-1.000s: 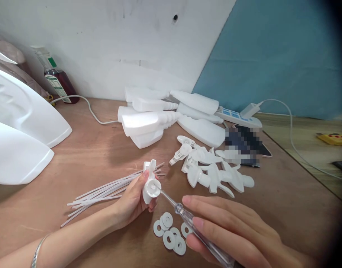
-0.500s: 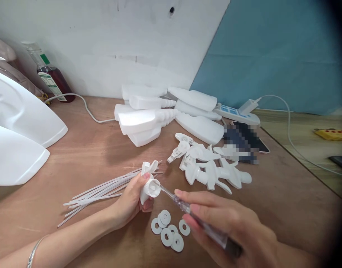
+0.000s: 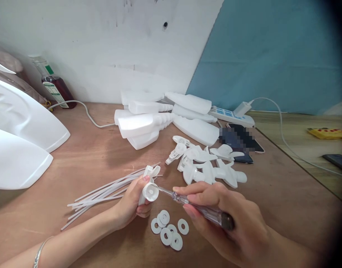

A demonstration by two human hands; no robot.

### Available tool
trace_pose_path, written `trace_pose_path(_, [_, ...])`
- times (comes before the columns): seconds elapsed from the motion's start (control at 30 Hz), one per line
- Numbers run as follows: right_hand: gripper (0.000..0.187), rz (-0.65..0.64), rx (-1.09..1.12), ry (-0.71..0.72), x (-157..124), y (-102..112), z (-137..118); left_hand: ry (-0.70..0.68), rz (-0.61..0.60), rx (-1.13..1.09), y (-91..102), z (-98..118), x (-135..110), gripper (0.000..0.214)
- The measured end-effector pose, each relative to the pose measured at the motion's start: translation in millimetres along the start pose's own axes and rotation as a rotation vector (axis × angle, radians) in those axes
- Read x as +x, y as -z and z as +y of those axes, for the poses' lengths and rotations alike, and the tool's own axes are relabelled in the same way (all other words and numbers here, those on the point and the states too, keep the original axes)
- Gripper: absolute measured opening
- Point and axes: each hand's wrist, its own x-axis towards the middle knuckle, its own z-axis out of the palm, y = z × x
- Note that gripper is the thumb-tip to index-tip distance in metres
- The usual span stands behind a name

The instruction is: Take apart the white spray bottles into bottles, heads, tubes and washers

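Note:
My left hand is closed around a white trigger spray head, its round collar facing me. In my right hand is a screwdriver with a clear handle and a dark end cap. The thin metal tip meets the right rim of the collar; whether it goes inside is hard to tell. Below, several white ring washers lie on the wooden table. Behind my left hand lies a bundle of thin white tubes. More white spray heads are heaped beyond my right hand.
White bottles lie stacked against the wall. Two phones and a power strip with a cable are at the back right. A bottle of dark liquid and large white curved panels stand at the left.
The spray head has turned so its collar faces me more, and the screwdriver tip has shifted to the collar's rim. My right hand has moved slightly up and left. The view has tilted a little.

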Motion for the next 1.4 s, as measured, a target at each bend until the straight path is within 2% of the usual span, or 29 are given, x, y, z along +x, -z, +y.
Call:
trace_pose_path(0.17, [0.019, 0.030, -0.101, 0.096, -4.8, -7.1, -3.0, -0.005, 0.029, 0.003, 1.5, -0.6, 1.0, 0.044])
trace_pose_path(0.27, [0.015, 0.086, -0.059, 0.091, -5.6, -9.9, -3.9, -0.022, 0.028, 0.007, 1.4, -1.9, 1.2, 0.044])
trace_pose_path(0.33, [0.014, 0.083, 0.014, 0.050, -3.8, -7.9, -2.3, -0.034, 0.041, 0.019, 0.3, -2.7, 1.2, 0.044])
trace_pose_path(0.47, [0.017, -0.013, 0.117, -0.016, 1.0, 0.6, 6.5, -0.007, 0.057, 0.022, -1.5, -1.9, 1.5, 0.045])
trace_pose_path(0.63, [0.019, -0.056, 0.257, -0.176, 2.6, 2.3, 16.6, 0.078, -0.035, -0.030, 4.3, 2.0, 2.7, 0.049])
trace_pose_path(0.77, [0.011, -0.015, 0.376, -0.290, 3.5, 0.0, 18.6, 0.118, -0.131, -0.055, 10.3, 2.7, 2.7, 0.052])
trace_pose_path(0.87, [0.005, -0.036, 0.473, -0.414, 4.9, 3.7, 18.7, 0.113, -0.155, -0.035, 10.4, 2.6, 1.4, 0.050])
trace_pose_path(0.97, [0.006, -0.081, 0.542, -0.486, 5.4, 11.2, 18.5, 0.120, -0.148, 0.027, 6.5, 3.3, -0.6, 0.047])
trace_pose_path(1.2, [0.011, -0.248, 0.578, -0.567, 8.1, 18.7, 17.6, 0.034, -0.148, 0.267, -4.2, 3.8, -5.5, 0.035])
trace_pose_path(1.4, [0.012, -0.264, 0.704, -0.567, 17.2, 21.0, 24.6, 0.050, -0.025, 0.314, -6.1, 3.2, -5.1, 0.035])
